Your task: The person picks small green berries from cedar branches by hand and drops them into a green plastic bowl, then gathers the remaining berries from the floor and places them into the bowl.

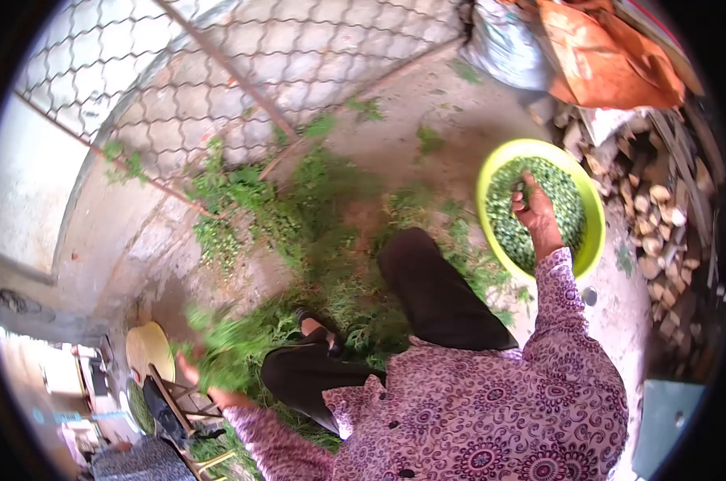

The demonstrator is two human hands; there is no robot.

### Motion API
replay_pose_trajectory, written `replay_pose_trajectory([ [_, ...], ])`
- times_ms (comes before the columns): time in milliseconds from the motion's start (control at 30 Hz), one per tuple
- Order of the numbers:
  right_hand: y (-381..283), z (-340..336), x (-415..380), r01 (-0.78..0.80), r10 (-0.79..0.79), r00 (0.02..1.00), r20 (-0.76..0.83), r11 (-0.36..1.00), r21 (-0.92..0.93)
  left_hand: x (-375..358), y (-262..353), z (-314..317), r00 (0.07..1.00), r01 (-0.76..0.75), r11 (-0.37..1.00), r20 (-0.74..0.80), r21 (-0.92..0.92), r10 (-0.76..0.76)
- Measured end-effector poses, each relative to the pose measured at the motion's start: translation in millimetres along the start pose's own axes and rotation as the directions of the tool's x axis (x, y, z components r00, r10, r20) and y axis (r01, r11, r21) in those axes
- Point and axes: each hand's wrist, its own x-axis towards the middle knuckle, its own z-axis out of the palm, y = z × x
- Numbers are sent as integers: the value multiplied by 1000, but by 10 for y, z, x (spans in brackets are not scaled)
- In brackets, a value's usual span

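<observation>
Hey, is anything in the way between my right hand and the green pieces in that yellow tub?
Nothing visible: your right hand is over the green pieces, and the yellow tub shows no lid or cover.

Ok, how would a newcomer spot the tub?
Find the firewood pile at the right. Just left of it sits the tub of green bits, under the right hand. Its bright yellow rim sets it apart from the brownish firewood.

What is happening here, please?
The left hand holds a bunch of leafy greens, blurred here. The right hand, fingers curled, is over a yellow tub containing many small green pieces; whether it grips any is hard to tell. More plants lie on the ground ahead.
</observation>
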Motion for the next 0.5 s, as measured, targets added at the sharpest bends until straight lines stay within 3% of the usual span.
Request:
replay_pose_trajectory([
  [33, -117, -236, -45, 82, -84, 993, -87, 996, -26, -72, 64, -260, 983, -129, 977, -107, 169, 148],
  [100, -300, -650, -122, 138, -142, 958, -249, 990, -35, -41, 235, -739, 897, -220, 789, -199, 573, 395],
  [167, -341, -834, -245, 215, -253, 875, -413, 967, -137, 4, 355, -1095, 807, -185, 437, -118, 880, 579],
  [233, -333, -1057, -265, 188, -252, 820, -514, 967, -173, -7, 321, -1368, 803, -129, 164, 6, 978, 596],
  [267, -313, -1125, -268, 154, -216, 816, -536, 975, -157, -75, 257, -1458, 838, -109, 137, 17, 985, 546],
  [300, -289, -1186, -277, 121, -179, 811, -557, 983, -140, -146, 171, -1546, 900, -5, 357, -151, 934, 408],
  [333, -304, -1345, -285, 63, -146, 888, -436, 978, -198, -210, 48, -1635, 929, 124, 542, -289, 831, 230],
  [367, -290, -1339, -281, 57, -123, 868, -482, 987, -150, -328, -4, -1687, 971, 73, 365, -149, 928, 185],
  [433, -280, -1315, -306, 22, -152, 837, -526, 970, -244, -618, -77, -1497, 965, 151, 337, -213, 929, 155],
  [500, -304, -1377, -281, -48, -97, 831, -548, 968, -246, -760, -118, -1380, 981, 68, 278, -115, 958, 158],
])
